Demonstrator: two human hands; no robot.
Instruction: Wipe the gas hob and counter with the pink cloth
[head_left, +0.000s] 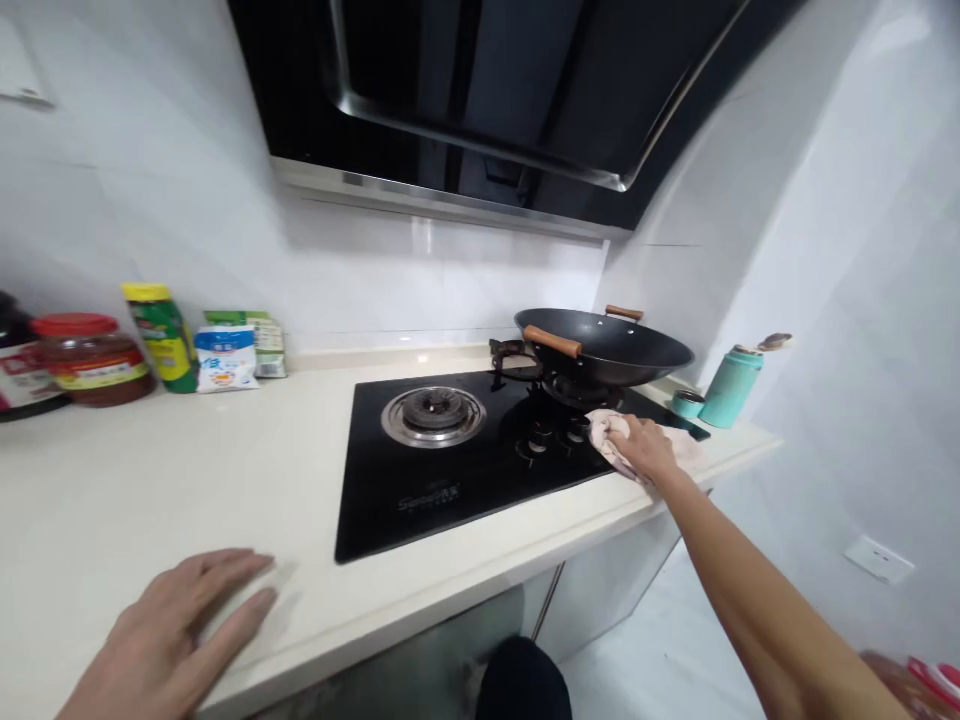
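Observation:
My right hand [643,446] presses a pale pink cloth [609,432] onto the right front of the black gas stove [420,490], its fingers curled on the fabric. Part of the cloth hangs over toward the counter edge. Just left of it are the stove's control knobs [538,436]. Behind the cloth a large black wok [607,345] with wooden handles sits on the right burner. My left hand [187,625] rests near the front edge of the counter, left of the stove, with thumb and fingers apart and nothing in it.
A bare burner [434,415] is on the stove's left. Along the back left stand a red-lidded jar [91,360], a green bottle [161,340] and a white packet [226,358]. At right are a teal flask [731,388] and its cup [687,403]. A range hood [480,90] overhangs the stove.

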